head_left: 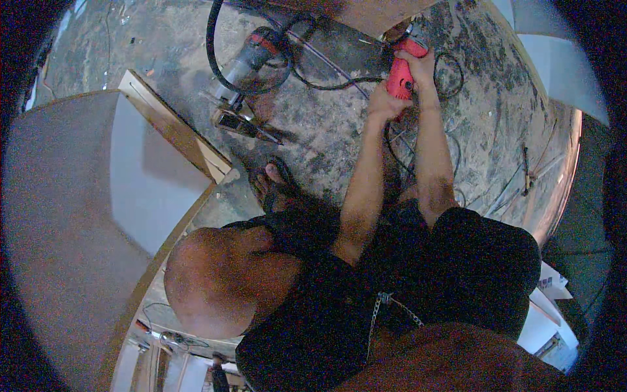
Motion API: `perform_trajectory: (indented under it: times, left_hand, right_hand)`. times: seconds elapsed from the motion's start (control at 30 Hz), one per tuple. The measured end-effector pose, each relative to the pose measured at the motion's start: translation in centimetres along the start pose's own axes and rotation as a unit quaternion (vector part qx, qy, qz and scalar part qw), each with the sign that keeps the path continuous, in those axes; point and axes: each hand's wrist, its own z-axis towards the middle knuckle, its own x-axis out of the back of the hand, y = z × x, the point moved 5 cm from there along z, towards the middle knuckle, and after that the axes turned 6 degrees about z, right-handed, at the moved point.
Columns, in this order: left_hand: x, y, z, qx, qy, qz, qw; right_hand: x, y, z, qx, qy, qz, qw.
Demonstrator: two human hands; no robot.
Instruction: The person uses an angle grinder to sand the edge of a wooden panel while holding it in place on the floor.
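Ahead of me, both hands hold a red corded power tool (399,80) close to the floor; its exact kind is unclear. My left hand (385,103) is closed around its rear end. Farther forward, my right hand (421,67) grips near the tool's front, fingers wrapped on the red housing. The tool's front end reaches the corner of a brown board (375,14), where its working tip is hard to make out. A black cord (390,138) trails back from the tool between my forearms.
A grey and black power tool with a metal base (243,75) lies on the stained floor (320,127) to the left. Black cables (212,39) loop around it. A large pale panel (72,189) and wooden strip (173,124) stand at far left. My sandalled foot (273,179) is nearby.
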Motion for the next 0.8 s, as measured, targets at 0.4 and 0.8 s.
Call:
perform_trajectory:
  times: [0.4, 0.8]
  left_hand:
    - [1.0, 0.4, -0.7, -0.005, 0.003, 0.029, 1.000]
    - [1.1, 0.9, -1.6, 0.011, -0.055, 0.002, 0.998]
  right_hand:
    - [-0.9, -3.3, -2.1, -0.054, -0.040, 0.056, 0.996]
    - [-0.6, -4.0, -2.6, -0.043, -0.021, 0.029, 0.998]
